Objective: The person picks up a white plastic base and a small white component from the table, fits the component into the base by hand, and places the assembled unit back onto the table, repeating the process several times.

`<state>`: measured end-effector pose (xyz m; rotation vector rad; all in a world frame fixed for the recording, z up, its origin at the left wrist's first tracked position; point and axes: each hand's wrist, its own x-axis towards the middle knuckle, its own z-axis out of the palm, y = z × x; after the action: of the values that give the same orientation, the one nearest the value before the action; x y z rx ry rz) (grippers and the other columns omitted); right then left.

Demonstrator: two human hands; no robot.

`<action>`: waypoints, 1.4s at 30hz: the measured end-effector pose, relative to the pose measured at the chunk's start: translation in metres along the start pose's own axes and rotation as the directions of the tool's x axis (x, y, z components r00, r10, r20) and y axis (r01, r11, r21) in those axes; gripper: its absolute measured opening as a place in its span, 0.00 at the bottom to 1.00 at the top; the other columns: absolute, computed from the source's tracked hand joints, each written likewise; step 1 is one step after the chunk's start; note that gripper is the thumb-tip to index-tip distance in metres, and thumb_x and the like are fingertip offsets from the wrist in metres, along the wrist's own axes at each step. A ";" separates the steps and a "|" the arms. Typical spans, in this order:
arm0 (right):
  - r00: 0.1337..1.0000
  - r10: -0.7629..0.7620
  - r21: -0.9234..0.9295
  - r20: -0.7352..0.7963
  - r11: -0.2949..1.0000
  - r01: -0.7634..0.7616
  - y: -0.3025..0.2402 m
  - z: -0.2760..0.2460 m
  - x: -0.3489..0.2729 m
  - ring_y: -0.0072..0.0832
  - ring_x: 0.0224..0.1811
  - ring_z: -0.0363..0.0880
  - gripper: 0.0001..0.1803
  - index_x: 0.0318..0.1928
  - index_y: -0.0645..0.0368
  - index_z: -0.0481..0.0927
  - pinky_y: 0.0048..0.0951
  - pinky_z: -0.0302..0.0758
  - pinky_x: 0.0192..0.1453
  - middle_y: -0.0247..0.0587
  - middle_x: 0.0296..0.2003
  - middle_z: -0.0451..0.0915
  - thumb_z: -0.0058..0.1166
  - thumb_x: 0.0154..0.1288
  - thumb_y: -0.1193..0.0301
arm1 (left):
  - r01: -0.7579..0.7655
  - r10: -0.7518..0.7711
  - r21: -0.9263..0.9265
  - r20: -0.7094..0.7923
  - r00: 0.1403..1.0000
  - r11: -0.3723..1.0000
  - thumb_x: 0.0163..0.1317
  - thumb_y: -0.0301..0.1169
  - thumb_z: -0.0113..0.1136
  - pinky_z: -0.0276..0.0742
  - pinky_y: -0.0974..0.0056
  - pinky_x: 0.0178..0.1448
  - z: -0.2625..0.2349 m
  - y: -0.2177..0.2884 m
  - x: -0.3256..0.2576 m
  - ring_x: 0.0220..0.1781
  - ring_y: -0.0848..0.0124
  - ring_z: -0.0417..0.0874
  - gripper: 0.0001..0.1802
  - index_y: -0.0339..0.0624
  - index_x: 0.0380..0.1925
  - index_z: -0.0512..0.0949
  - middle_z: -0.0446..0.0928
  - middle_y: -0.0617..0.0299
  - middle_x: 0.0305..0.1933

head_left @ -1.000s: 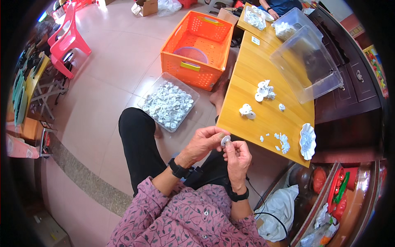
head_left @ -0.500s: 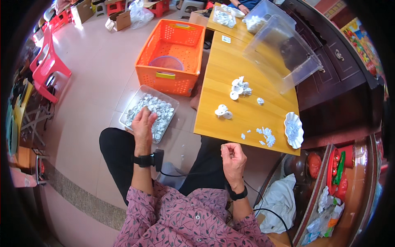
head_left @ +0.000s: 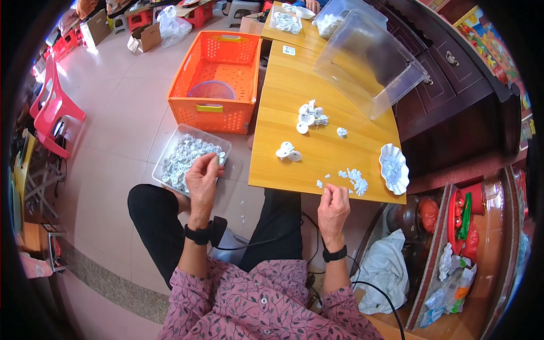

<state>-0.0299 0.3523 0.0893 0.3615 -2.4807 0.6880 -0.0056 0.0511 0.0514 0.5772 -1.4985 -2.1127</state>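
White parts [head_left: 190,158] fill the floor tray [head_left: 170,148] under my left hand [head_left: 202,178], fingers curled in picking one; right hand [head_left: 333,205], closed at the desk [head_left: 317,147] edge, contents unclear; next, carry one across.

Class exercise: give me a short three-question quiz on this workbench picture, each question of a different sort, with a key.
1. True or false: the left hand is over the clear tray of white parts on the floor.
2. Multiple choice: what lies inside the orange basket? A) a purple bowl B) a red chair C) a white dish
3. Fill in: the right hand is at the near edge of the ____ table.

Key
1. True.
2. A, the purple bowl.
3. Wooden; the hand is beside a small heap of white bits, left of the scalloped white dish.
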 end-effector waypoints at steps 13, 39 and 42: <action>0.965 -0.109 -0.213 0.238 0.964 0.161 0.002 -0.018 0.009 0.44 0.54 0.72 0.20 0.52 0.64 0.79 0.44 0.68 0.59 0.44 0.50 0.77 0.50 0.58 0.84 | -0.669 0.466 0.502 0.480 0.743 0.548 0.58 0.24 0.62 0.79 0.58 0.45 0.106 0.010 -0.017 0.43 0.57 0.80 0.12 0.37 0.43 0.82 0.79 0.51 0.43; 0.992 0.105 0.080 0.076 0.991 -0.111 -0.001 -0.012 -0.016 0.41 0.33 0.78 0.04 0.43 0.64 0.72 0.38 0.76 0.39 0.51 0.38 0.75 0.47 0.71 0.78 | -0.345 0.227 0.273 0.384 0.895 0.898 0.62 0.26 0.65 0.78 0.68 0.38 0.070 0.004 -0.065 0.38 0.72 0.82 0.08 0.37 0.40 0.81 0.80 0.60 0.37; 0.966 0.236 0.271 0.105 0.928 -0.256 -0.022 -0.016 -0.016 0.32 0.27 0.79 0.05 0.44 0.65 0.72 0.31 0.77 0.33 0.47 0.34 0.78 0.46 0.73 0.76 | 0.180 -0.119 -0.095 0.454 0.883 0.979 0.67 0.29 0.63 0.78 0.73 0.38 0.058 0.001 -0.070 0.40 0.78 0.82 0.10 0.36 0.44 0.80 0.81 0.63 0.40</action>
<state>-0.0010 0.3445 0.1008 0.1793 -2.5218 1.1602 0.0160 0.1363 0.0742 0.1610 -1.5636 -2.5741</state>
